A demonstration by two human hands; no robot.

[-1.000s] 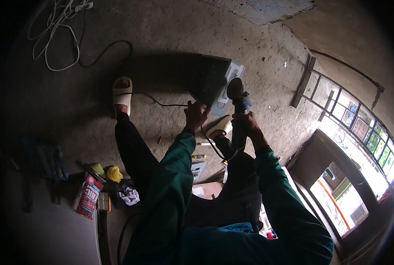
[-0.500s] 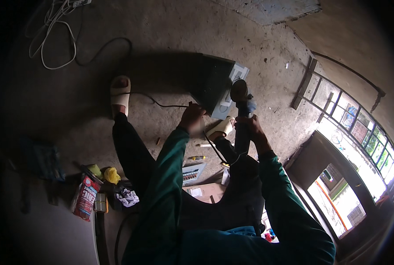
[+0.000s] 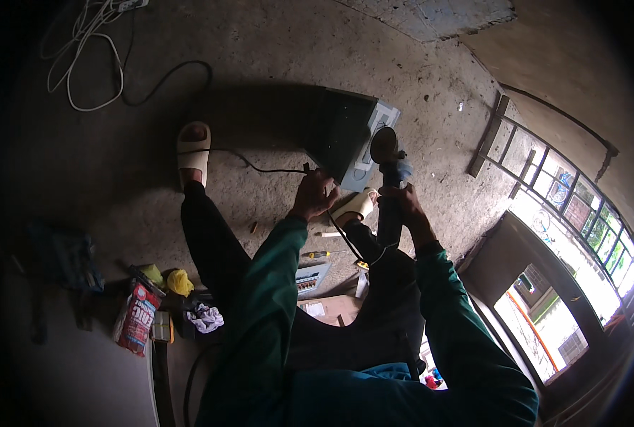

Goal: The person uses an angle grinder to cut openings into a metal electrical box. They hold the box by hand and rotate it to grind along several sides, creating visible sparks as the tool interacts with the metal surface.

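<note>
My right hand (image 3: 408, 208) grips an angle grinder (image 3: 390, 231) by its dark body. The grinder's round disc (image 3: 384, 145) points away from me, over the pale edge of a grey metal box (image 3: 347, 117) on the floor. My left hand (image 3: 312, 196) has its fingers curled round a black power cable (image 3: 260, 169) beside the box's near corner. From that hand the cable runs left across my sandal (image 3: 194, 158), and another stretch bends down toward the grinder's rear end.
A yellow-handled screwdriver (image 3: 317, 255) and a flat panel (image 3: 312, 277) lie between my legs. To the left sit a red packet (image 3: 137, 319), a yellow bag (image 3: 180, 282) and a crumpled cloth (image 3: 204, 318). A white cable (image 3: 82, 107) coils far left. A barred window (image 3: 566, 188) stands right.
My left hand has shifted slightly down and its fingers have turned, showing more of them. The grinder, my right hand and the metal box look almost unmoved.
</note>
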